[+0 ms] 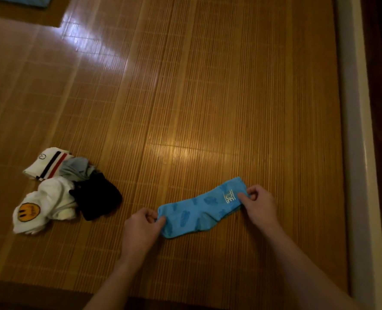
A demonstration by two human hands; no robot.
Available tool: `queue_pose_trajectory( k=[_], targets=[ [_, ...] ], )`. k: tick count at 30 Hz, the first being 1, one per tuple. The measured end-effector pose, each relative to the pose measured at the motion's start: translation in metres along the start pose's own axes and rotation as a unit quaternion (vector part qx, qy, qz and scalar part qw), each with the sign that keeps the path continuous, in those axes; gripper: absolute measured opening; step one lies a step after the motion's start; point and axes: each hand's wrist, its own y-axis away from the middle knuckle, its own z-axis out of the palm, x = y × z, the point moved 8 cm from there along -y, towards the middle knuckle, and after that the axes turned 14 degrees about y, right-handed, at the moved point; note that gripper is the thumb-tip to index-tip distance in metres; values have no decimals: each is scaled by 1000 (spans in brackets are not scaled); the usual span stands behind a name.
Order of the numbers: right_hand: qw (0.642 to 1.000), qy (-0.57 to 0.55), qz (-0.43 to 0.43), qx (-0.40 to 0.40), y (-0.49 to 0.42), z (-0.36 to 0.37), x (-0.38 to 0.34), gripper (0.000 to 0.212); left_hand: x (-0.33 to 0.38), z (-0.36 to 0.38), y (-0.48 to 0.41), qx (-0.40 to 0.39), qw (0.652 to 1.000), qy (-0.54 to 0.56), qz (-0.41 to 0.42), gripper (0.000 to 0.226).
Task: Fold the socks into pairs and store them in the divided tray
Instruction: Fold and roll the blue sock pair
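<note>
Head view: fingers (162,221) of the left hand (140,229) are clenched on the toe of the blue sock (196,211); the cuff is pinched by the right hand (260,206). The sock is laid flat on the bamboo mat (208,108), apart from a sock pile (69,191).

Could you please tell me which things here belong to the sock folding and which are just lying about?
Job: blue sock, pinched by left hand and right hand; striped white sock; grey sock; black sock; smiley sock.
Lying about: bamboo mat; blue cloth, far corner.
</note>
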Motion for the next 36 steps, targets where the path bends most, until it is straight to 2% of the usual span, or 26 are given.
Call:
queue_pose_trajectory(
  k=[3,6,8,11,14,16,19,21,23,26,28,32,36],
  targets=[
    [999,31,-1,35,0,-7,0,19,2,-1,5,17,999,-10,48,25],
    [996,61,2,64,5,-7,-1,52,3,3,9,13,995,-45,87,34],
    [995,81,13,60,6,-2,-4,61,3,7,8,11,994,-63,92,32],
    [996,80,26,38,3,3,-8,44,1,9,4,11,994,-67,79,32],
    [997,79,0,14,-1,2,-18,31,2,7,-3,9,996,-56,70,34],
    [1000,25,2,-18,0,-2,-24,32,3,4,-8,10,996,-51,74,34],
    [998,-55,3,-24,7,-29,-42,36,-8,-1,-10,-23,998,51,30,43],
    [995,-91,-41,13,16,-64,-65,30,-14,-3,-7,-51,991,123,0,57],
    [983,-109,-115,92,33,-111,-93,29,-14,-3,-4,-69,985,157,-10,59],
    [932,-103,-266,223,82,-175,-141,30,-6,0,-2,-90,975,198,-39,54],
    [901,-60,-343,260,111,-186,-164,35,6,8,2,-106,958,261,-58,54],
    [859,80,-434,262,135,-140,-181,37,24,30,15,-151,897,397,-124,56],
    [881,174,-409,160,130,-49,-153,42,25,47,21,-186,868,426,-174,58]
  ],
)
